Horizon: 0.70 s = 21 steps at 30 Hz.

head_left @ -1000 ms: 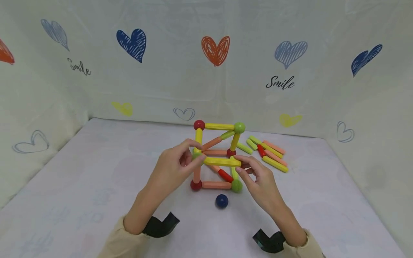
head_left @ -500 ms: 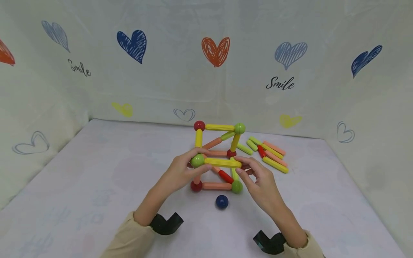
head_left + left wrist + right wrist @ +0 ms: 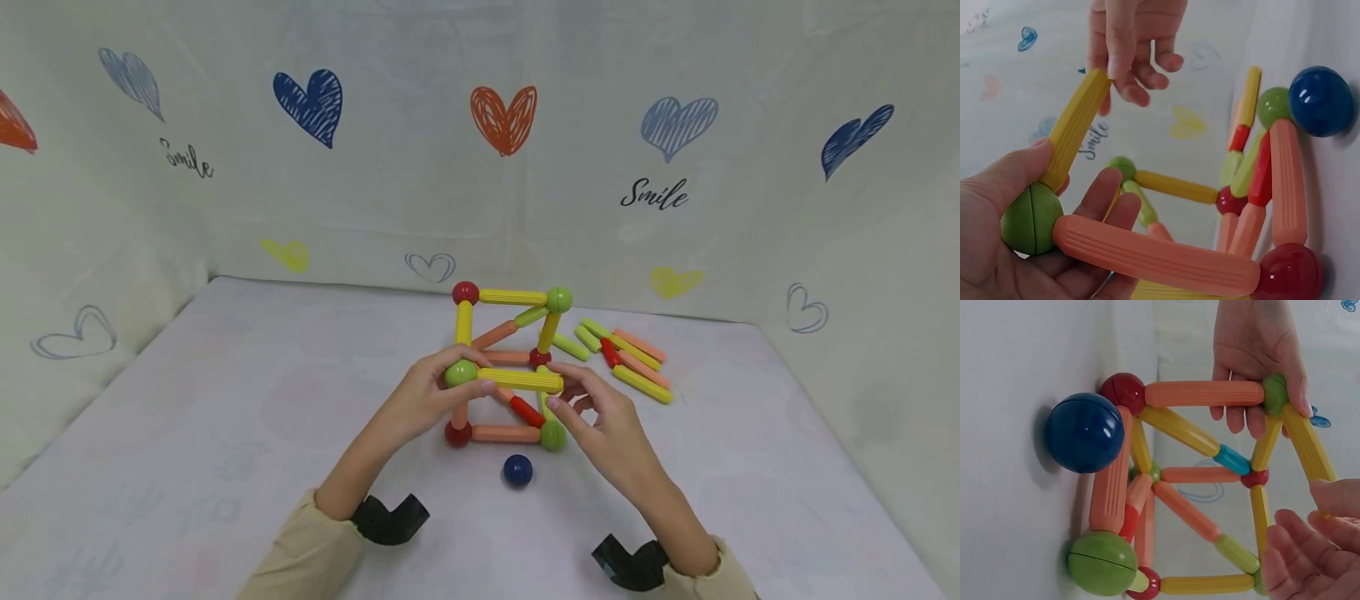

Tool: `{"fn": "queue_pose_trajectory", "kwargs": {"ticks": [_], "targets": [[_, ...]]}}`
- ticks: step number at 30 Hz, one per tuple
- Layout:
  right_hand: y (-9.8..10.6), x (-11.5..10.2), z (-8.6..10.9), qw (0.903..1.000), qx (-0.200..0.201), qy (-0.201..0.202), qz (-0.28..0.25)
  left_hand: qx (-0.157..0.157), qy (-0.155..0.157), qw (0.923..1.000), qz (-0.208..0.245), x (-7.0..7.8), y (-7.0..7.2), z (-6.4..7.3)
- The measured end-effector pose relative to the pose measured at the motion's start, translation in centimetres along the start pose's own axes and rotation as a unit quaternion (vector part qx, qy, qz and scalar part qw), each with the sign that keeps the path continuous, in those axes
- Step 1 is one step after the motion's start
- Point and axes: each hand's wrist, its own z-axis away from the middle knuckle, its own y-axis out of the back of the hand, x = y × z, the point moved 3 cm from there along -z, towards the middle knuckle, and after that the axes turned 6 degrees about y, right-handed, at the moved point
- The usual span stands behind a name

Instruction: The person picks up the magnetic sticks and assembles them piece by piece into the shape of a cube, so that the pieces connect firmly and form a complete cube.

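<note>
A frame of magnetic sticks and balls stands upright on the table, with a red ball (image 3: 465,293) at its top left corner. At the near upper left corner sits a green ball (image 3: 461,373), and a yellow stick (image 3: 520,380) reaches rightward from it. My left hand (image 3: 420,396) surrounds the ball from the left, thumb and index finger pinching the stick's base. The stick's right end lies between the thumb and index finger of my right hand (image 3: 600,417); its other fingers are loosely bent. Below the ball, a salmon stick (image 3: 1160,253) runs down to a red ball (image 3: 1288,275).
A loose blue ball (image 3: 517,471) lies on the table just in front of the frame. Behind and to the right is a pile of several sticks, including a yellow stick (image 3: 641,385). A heart-printed white sheet (image 3: 577,192) hangs behind the table.
My left hand has slid forward from the green ball's left side, so its thumb and index finger now reach the yellow stick's base. The right hand has barely moved.
</note>
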Motion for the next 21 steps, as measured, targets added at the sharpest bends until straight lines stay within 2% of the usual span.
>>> {"fn": "queue_pose_trajectory", "kwargs": {"ticks": [3, 5, 7, 10, 15, 19, 21], "targets": [[-0.7, 0.5, 0.0, 0.9951, -0.088, -0.045, 0.013, 0.000, 0.000, 1.0000, 0.006, -0.1, -0.1, -0.1], [-1.5, 0.8, 0.1, 0.9844, -0.165, -0.059, 0.019, 0.000, -0.001, 1.0000, 0.009, -0.1, -0.1, -0.2], [-2.3, 1.0, 0.3, 0.9708, -0.232, -0.056, 0.027, 0.000, -0.004, 0.9999, 0.010, -0.2, -0.1, -0.2], [-3.4, 1.3, 0.8, 0.9541, -0.295, -0.043, 0.030, -0.004, -0.010, 0.9998, 0.015, -0.2, -0.1, -0.2], [-4.7, 1.5, 1.3, 0.9471, -0.315, -0.037, 0.051, -0.014, -0.018, 0.9989, 0.042, -0.2, -0.2, -0.3], [-4.9, 1.4, 1.3, 0.9477, -0.313, -0.037, 0.050, -0.020, -0.014, 0.9979, 0.061, -0.2, -0.2, -0.3], [-4.5, 1.3, 1.1, 0.9524, -0.299, -0.039, 0.041, -0.023, -0.013, 0.9972, 0.070, -0.2, -0.3, -0.3]]}}
